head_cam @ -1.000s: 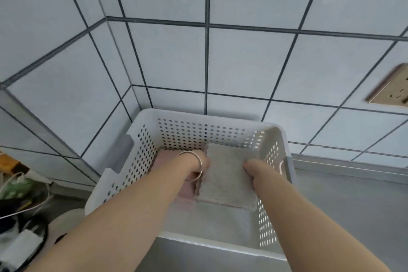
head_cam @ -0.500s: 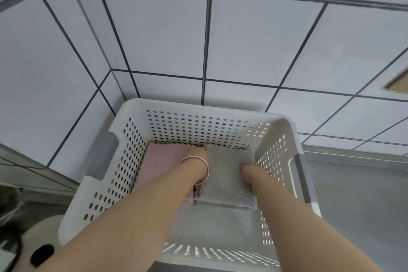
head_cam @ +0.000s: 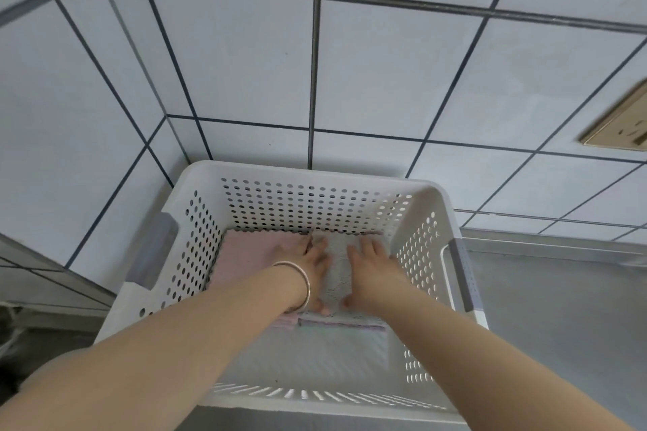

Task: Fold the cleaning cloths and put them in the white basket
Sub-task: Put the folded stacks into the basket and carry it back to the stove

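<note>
Soft terry, the grey cloth lies folded against the far wall of the white basket, beside a pink cloth. Left hand and right hand press it flat-fingered, gripping nothing. Light, floppy; likely best lifted by its folded edge.

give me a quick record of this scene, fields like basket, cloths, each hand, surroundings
basket: white basket, perforated walls, grey handles, against the tiled wall
cloths: pink cloth at left, grey cloth at right, both folded, lying flat inside, side by side
left hand: flat, fingers straight, presses where the two cloths meet; bracelet on the wrist
right hand: flat, presses the grey cloth
surroundings: wall socket at right
</note>
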A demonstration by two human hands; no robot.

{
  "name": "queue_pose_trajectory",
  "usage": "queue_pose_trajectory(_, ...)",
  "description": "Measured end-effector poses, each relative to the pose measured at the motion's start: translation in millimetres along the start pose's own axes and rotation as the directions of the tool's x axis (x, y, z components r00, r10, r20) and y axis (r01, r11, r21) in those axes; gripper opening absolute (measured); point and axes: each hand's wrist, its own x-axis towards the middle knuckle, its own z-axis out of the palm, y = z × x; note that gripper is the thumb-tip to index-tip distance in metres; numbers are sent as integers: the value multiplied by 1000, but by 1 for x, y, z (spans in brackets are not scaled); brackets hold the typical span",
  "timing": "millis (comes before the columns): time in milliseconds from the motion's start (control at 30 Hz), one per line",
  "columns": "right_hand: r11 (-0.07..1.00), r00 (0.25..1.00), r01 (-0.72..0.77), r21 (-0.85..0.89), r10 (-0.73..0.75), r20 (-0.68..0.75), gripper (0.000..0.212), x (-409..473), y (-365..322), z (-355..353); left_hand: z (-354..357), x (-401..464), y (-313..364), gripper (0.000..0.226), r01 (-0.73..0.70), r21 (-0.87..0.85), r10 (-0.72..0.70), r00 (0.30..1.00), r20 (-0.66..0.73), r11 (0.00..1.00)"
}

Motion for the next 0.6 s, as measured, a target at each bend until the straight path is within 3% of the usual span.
queue_pose_trajectory(100, 998, 995, -1, -69, 8, 102, 106, 3, 1, 13, 14, 9, -9, 98, -21, -5, 21, 1000, 10, 1000)
queue_pose_trajectory(433, 985, 996, -20, -174, 35, 83, 106, 8, -11, 17, 9, 8, -17, 96, -51, -137, 55, 998, 23, 989)
queue_pose_trajectory(533, 995, 998, 50, -86, -47, 32, 103, 7, -21, 6, 8, -2, -32, 88, 25, -152, -32, 998, -48, 988)
queue_pose_trajectory(600, 998, 996, 63, 4, -63, 70, 102, 7, -30, 6, 18, -6, -42, 98, 140, -85, -139, 990, 11, 987)
